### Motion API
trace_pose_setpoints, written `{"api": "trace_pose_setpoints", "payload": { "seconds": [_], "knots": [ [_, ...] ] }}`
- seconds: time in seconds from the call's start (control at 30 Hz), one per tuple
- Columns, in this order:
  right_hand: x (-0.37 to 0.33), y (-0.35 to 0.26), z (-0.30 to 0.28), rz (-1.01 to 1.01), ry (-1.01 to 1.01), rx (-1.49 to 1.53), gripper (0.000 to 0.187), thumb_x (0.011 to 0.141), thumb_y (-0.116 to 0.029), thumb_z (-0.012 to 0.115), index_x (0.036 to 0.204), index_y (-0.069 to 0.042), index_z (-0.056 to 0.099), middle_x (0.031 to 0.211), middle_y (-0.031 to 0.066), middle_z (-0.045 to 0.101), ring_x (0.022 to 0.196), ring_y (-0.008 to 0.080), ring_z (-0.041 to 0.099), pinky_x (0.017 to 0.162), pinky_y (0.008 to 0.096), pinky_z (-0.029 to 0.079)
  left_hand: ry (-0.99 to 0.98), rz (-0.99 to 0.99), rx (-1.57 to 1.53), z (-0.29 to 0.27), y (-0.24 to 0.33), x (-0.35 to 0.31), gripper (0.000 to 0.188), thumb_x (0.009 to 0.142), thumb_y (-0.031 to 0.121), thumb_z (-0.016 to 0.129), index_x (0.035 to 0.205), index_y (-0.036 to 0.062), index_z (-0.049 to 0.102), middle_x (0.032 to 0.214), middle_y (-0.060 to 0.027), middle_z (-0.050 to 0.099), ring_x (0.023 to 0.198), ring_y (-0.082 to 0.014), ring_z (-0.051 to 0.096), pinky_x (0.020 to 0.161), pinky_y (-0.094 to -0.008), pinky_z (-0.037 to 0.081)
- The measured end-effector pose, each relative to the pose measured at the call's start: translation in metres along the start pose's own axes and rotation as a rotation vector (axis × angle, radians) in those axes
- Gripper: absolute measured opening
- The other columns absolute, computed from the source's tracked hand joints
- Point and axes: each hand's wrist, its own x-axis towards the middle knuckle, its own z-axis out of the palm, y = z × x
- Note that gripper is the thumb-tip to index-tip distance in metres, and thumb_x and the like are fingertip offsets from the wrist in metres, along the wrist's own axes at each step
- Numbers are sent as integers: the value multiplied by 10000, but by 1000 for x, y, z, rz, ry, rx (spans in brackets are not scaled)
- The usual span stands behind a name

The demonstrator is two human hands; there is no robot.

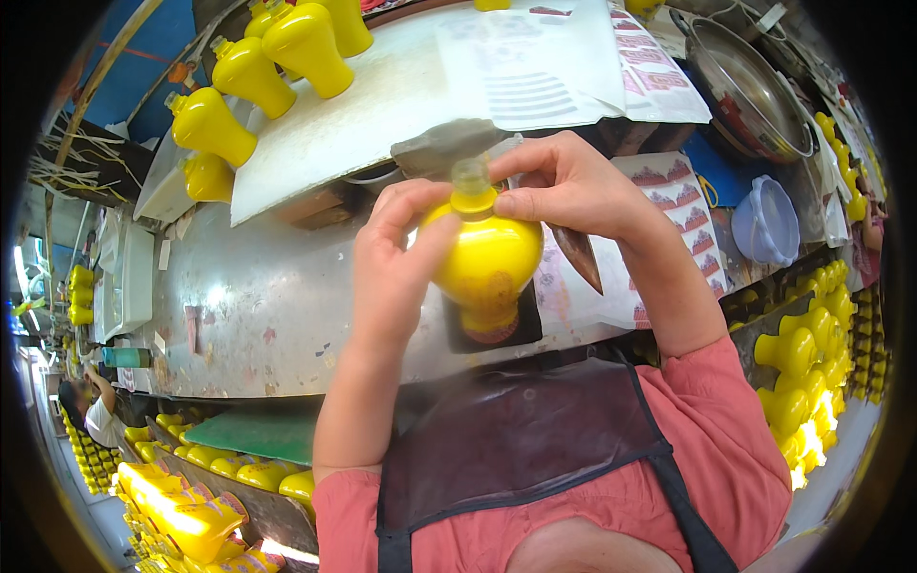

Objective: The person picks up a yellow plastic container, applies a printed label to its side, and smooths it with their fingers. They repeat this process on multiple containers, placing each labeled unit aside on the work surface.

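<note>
A glossy yellow bottle [485, 250] with a clear neck stands upright in front of me over a small black pad [521, 329], a reddish printed design on its lower body. My left hand [401, 244] is closed around its left shoulder, the thumb lying on the yellow surface. At the neck, the thumb and forefinger of my right hand [568, 186] close from the other side. A brown, pointed flat tool [578, 256] sticks out beneath my right palm; how it is held is hidden. Behind the neck lies a dark grey cloth-like piece [435, 148].
Several yellow bottles [215, 129] stand on the white raised board [382, 115] and beside it. Printed decal sheets [683, 215] lie to the right, near a lilac basin [766, 222] and a metal pan [750, 86]. More bottles [807, 358] crowd both sides; another person [100, 411] is far left.
</note>
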Motion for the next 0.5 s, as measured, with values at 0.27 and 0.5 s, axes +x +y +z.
{"api": "trace_pose_setpoints", "payload": {
  "seconds": [0.27,0.5],
  "knots": [
    [-1,1,-5,83,32,-2,209,897,-79,765,1070,28,721,1061,48,707,890,78,649,768,222,533,-114,-110,-140,-5,-5,9,314,873,94,668,1158,-38,682,1201,-45,564,1169,-163,546,1051,-289,397],
    [2,13,-9,-6,-33,85,159,900,-75,764,1025,13,719,1043,36,703,926,90,645,835,234,530,-213,-112,-162,-9,-8,14,331,863,76,641,1165,-55,674,1212,-49,551,1185,-164,529,1059,-273,380]
  ]
}}
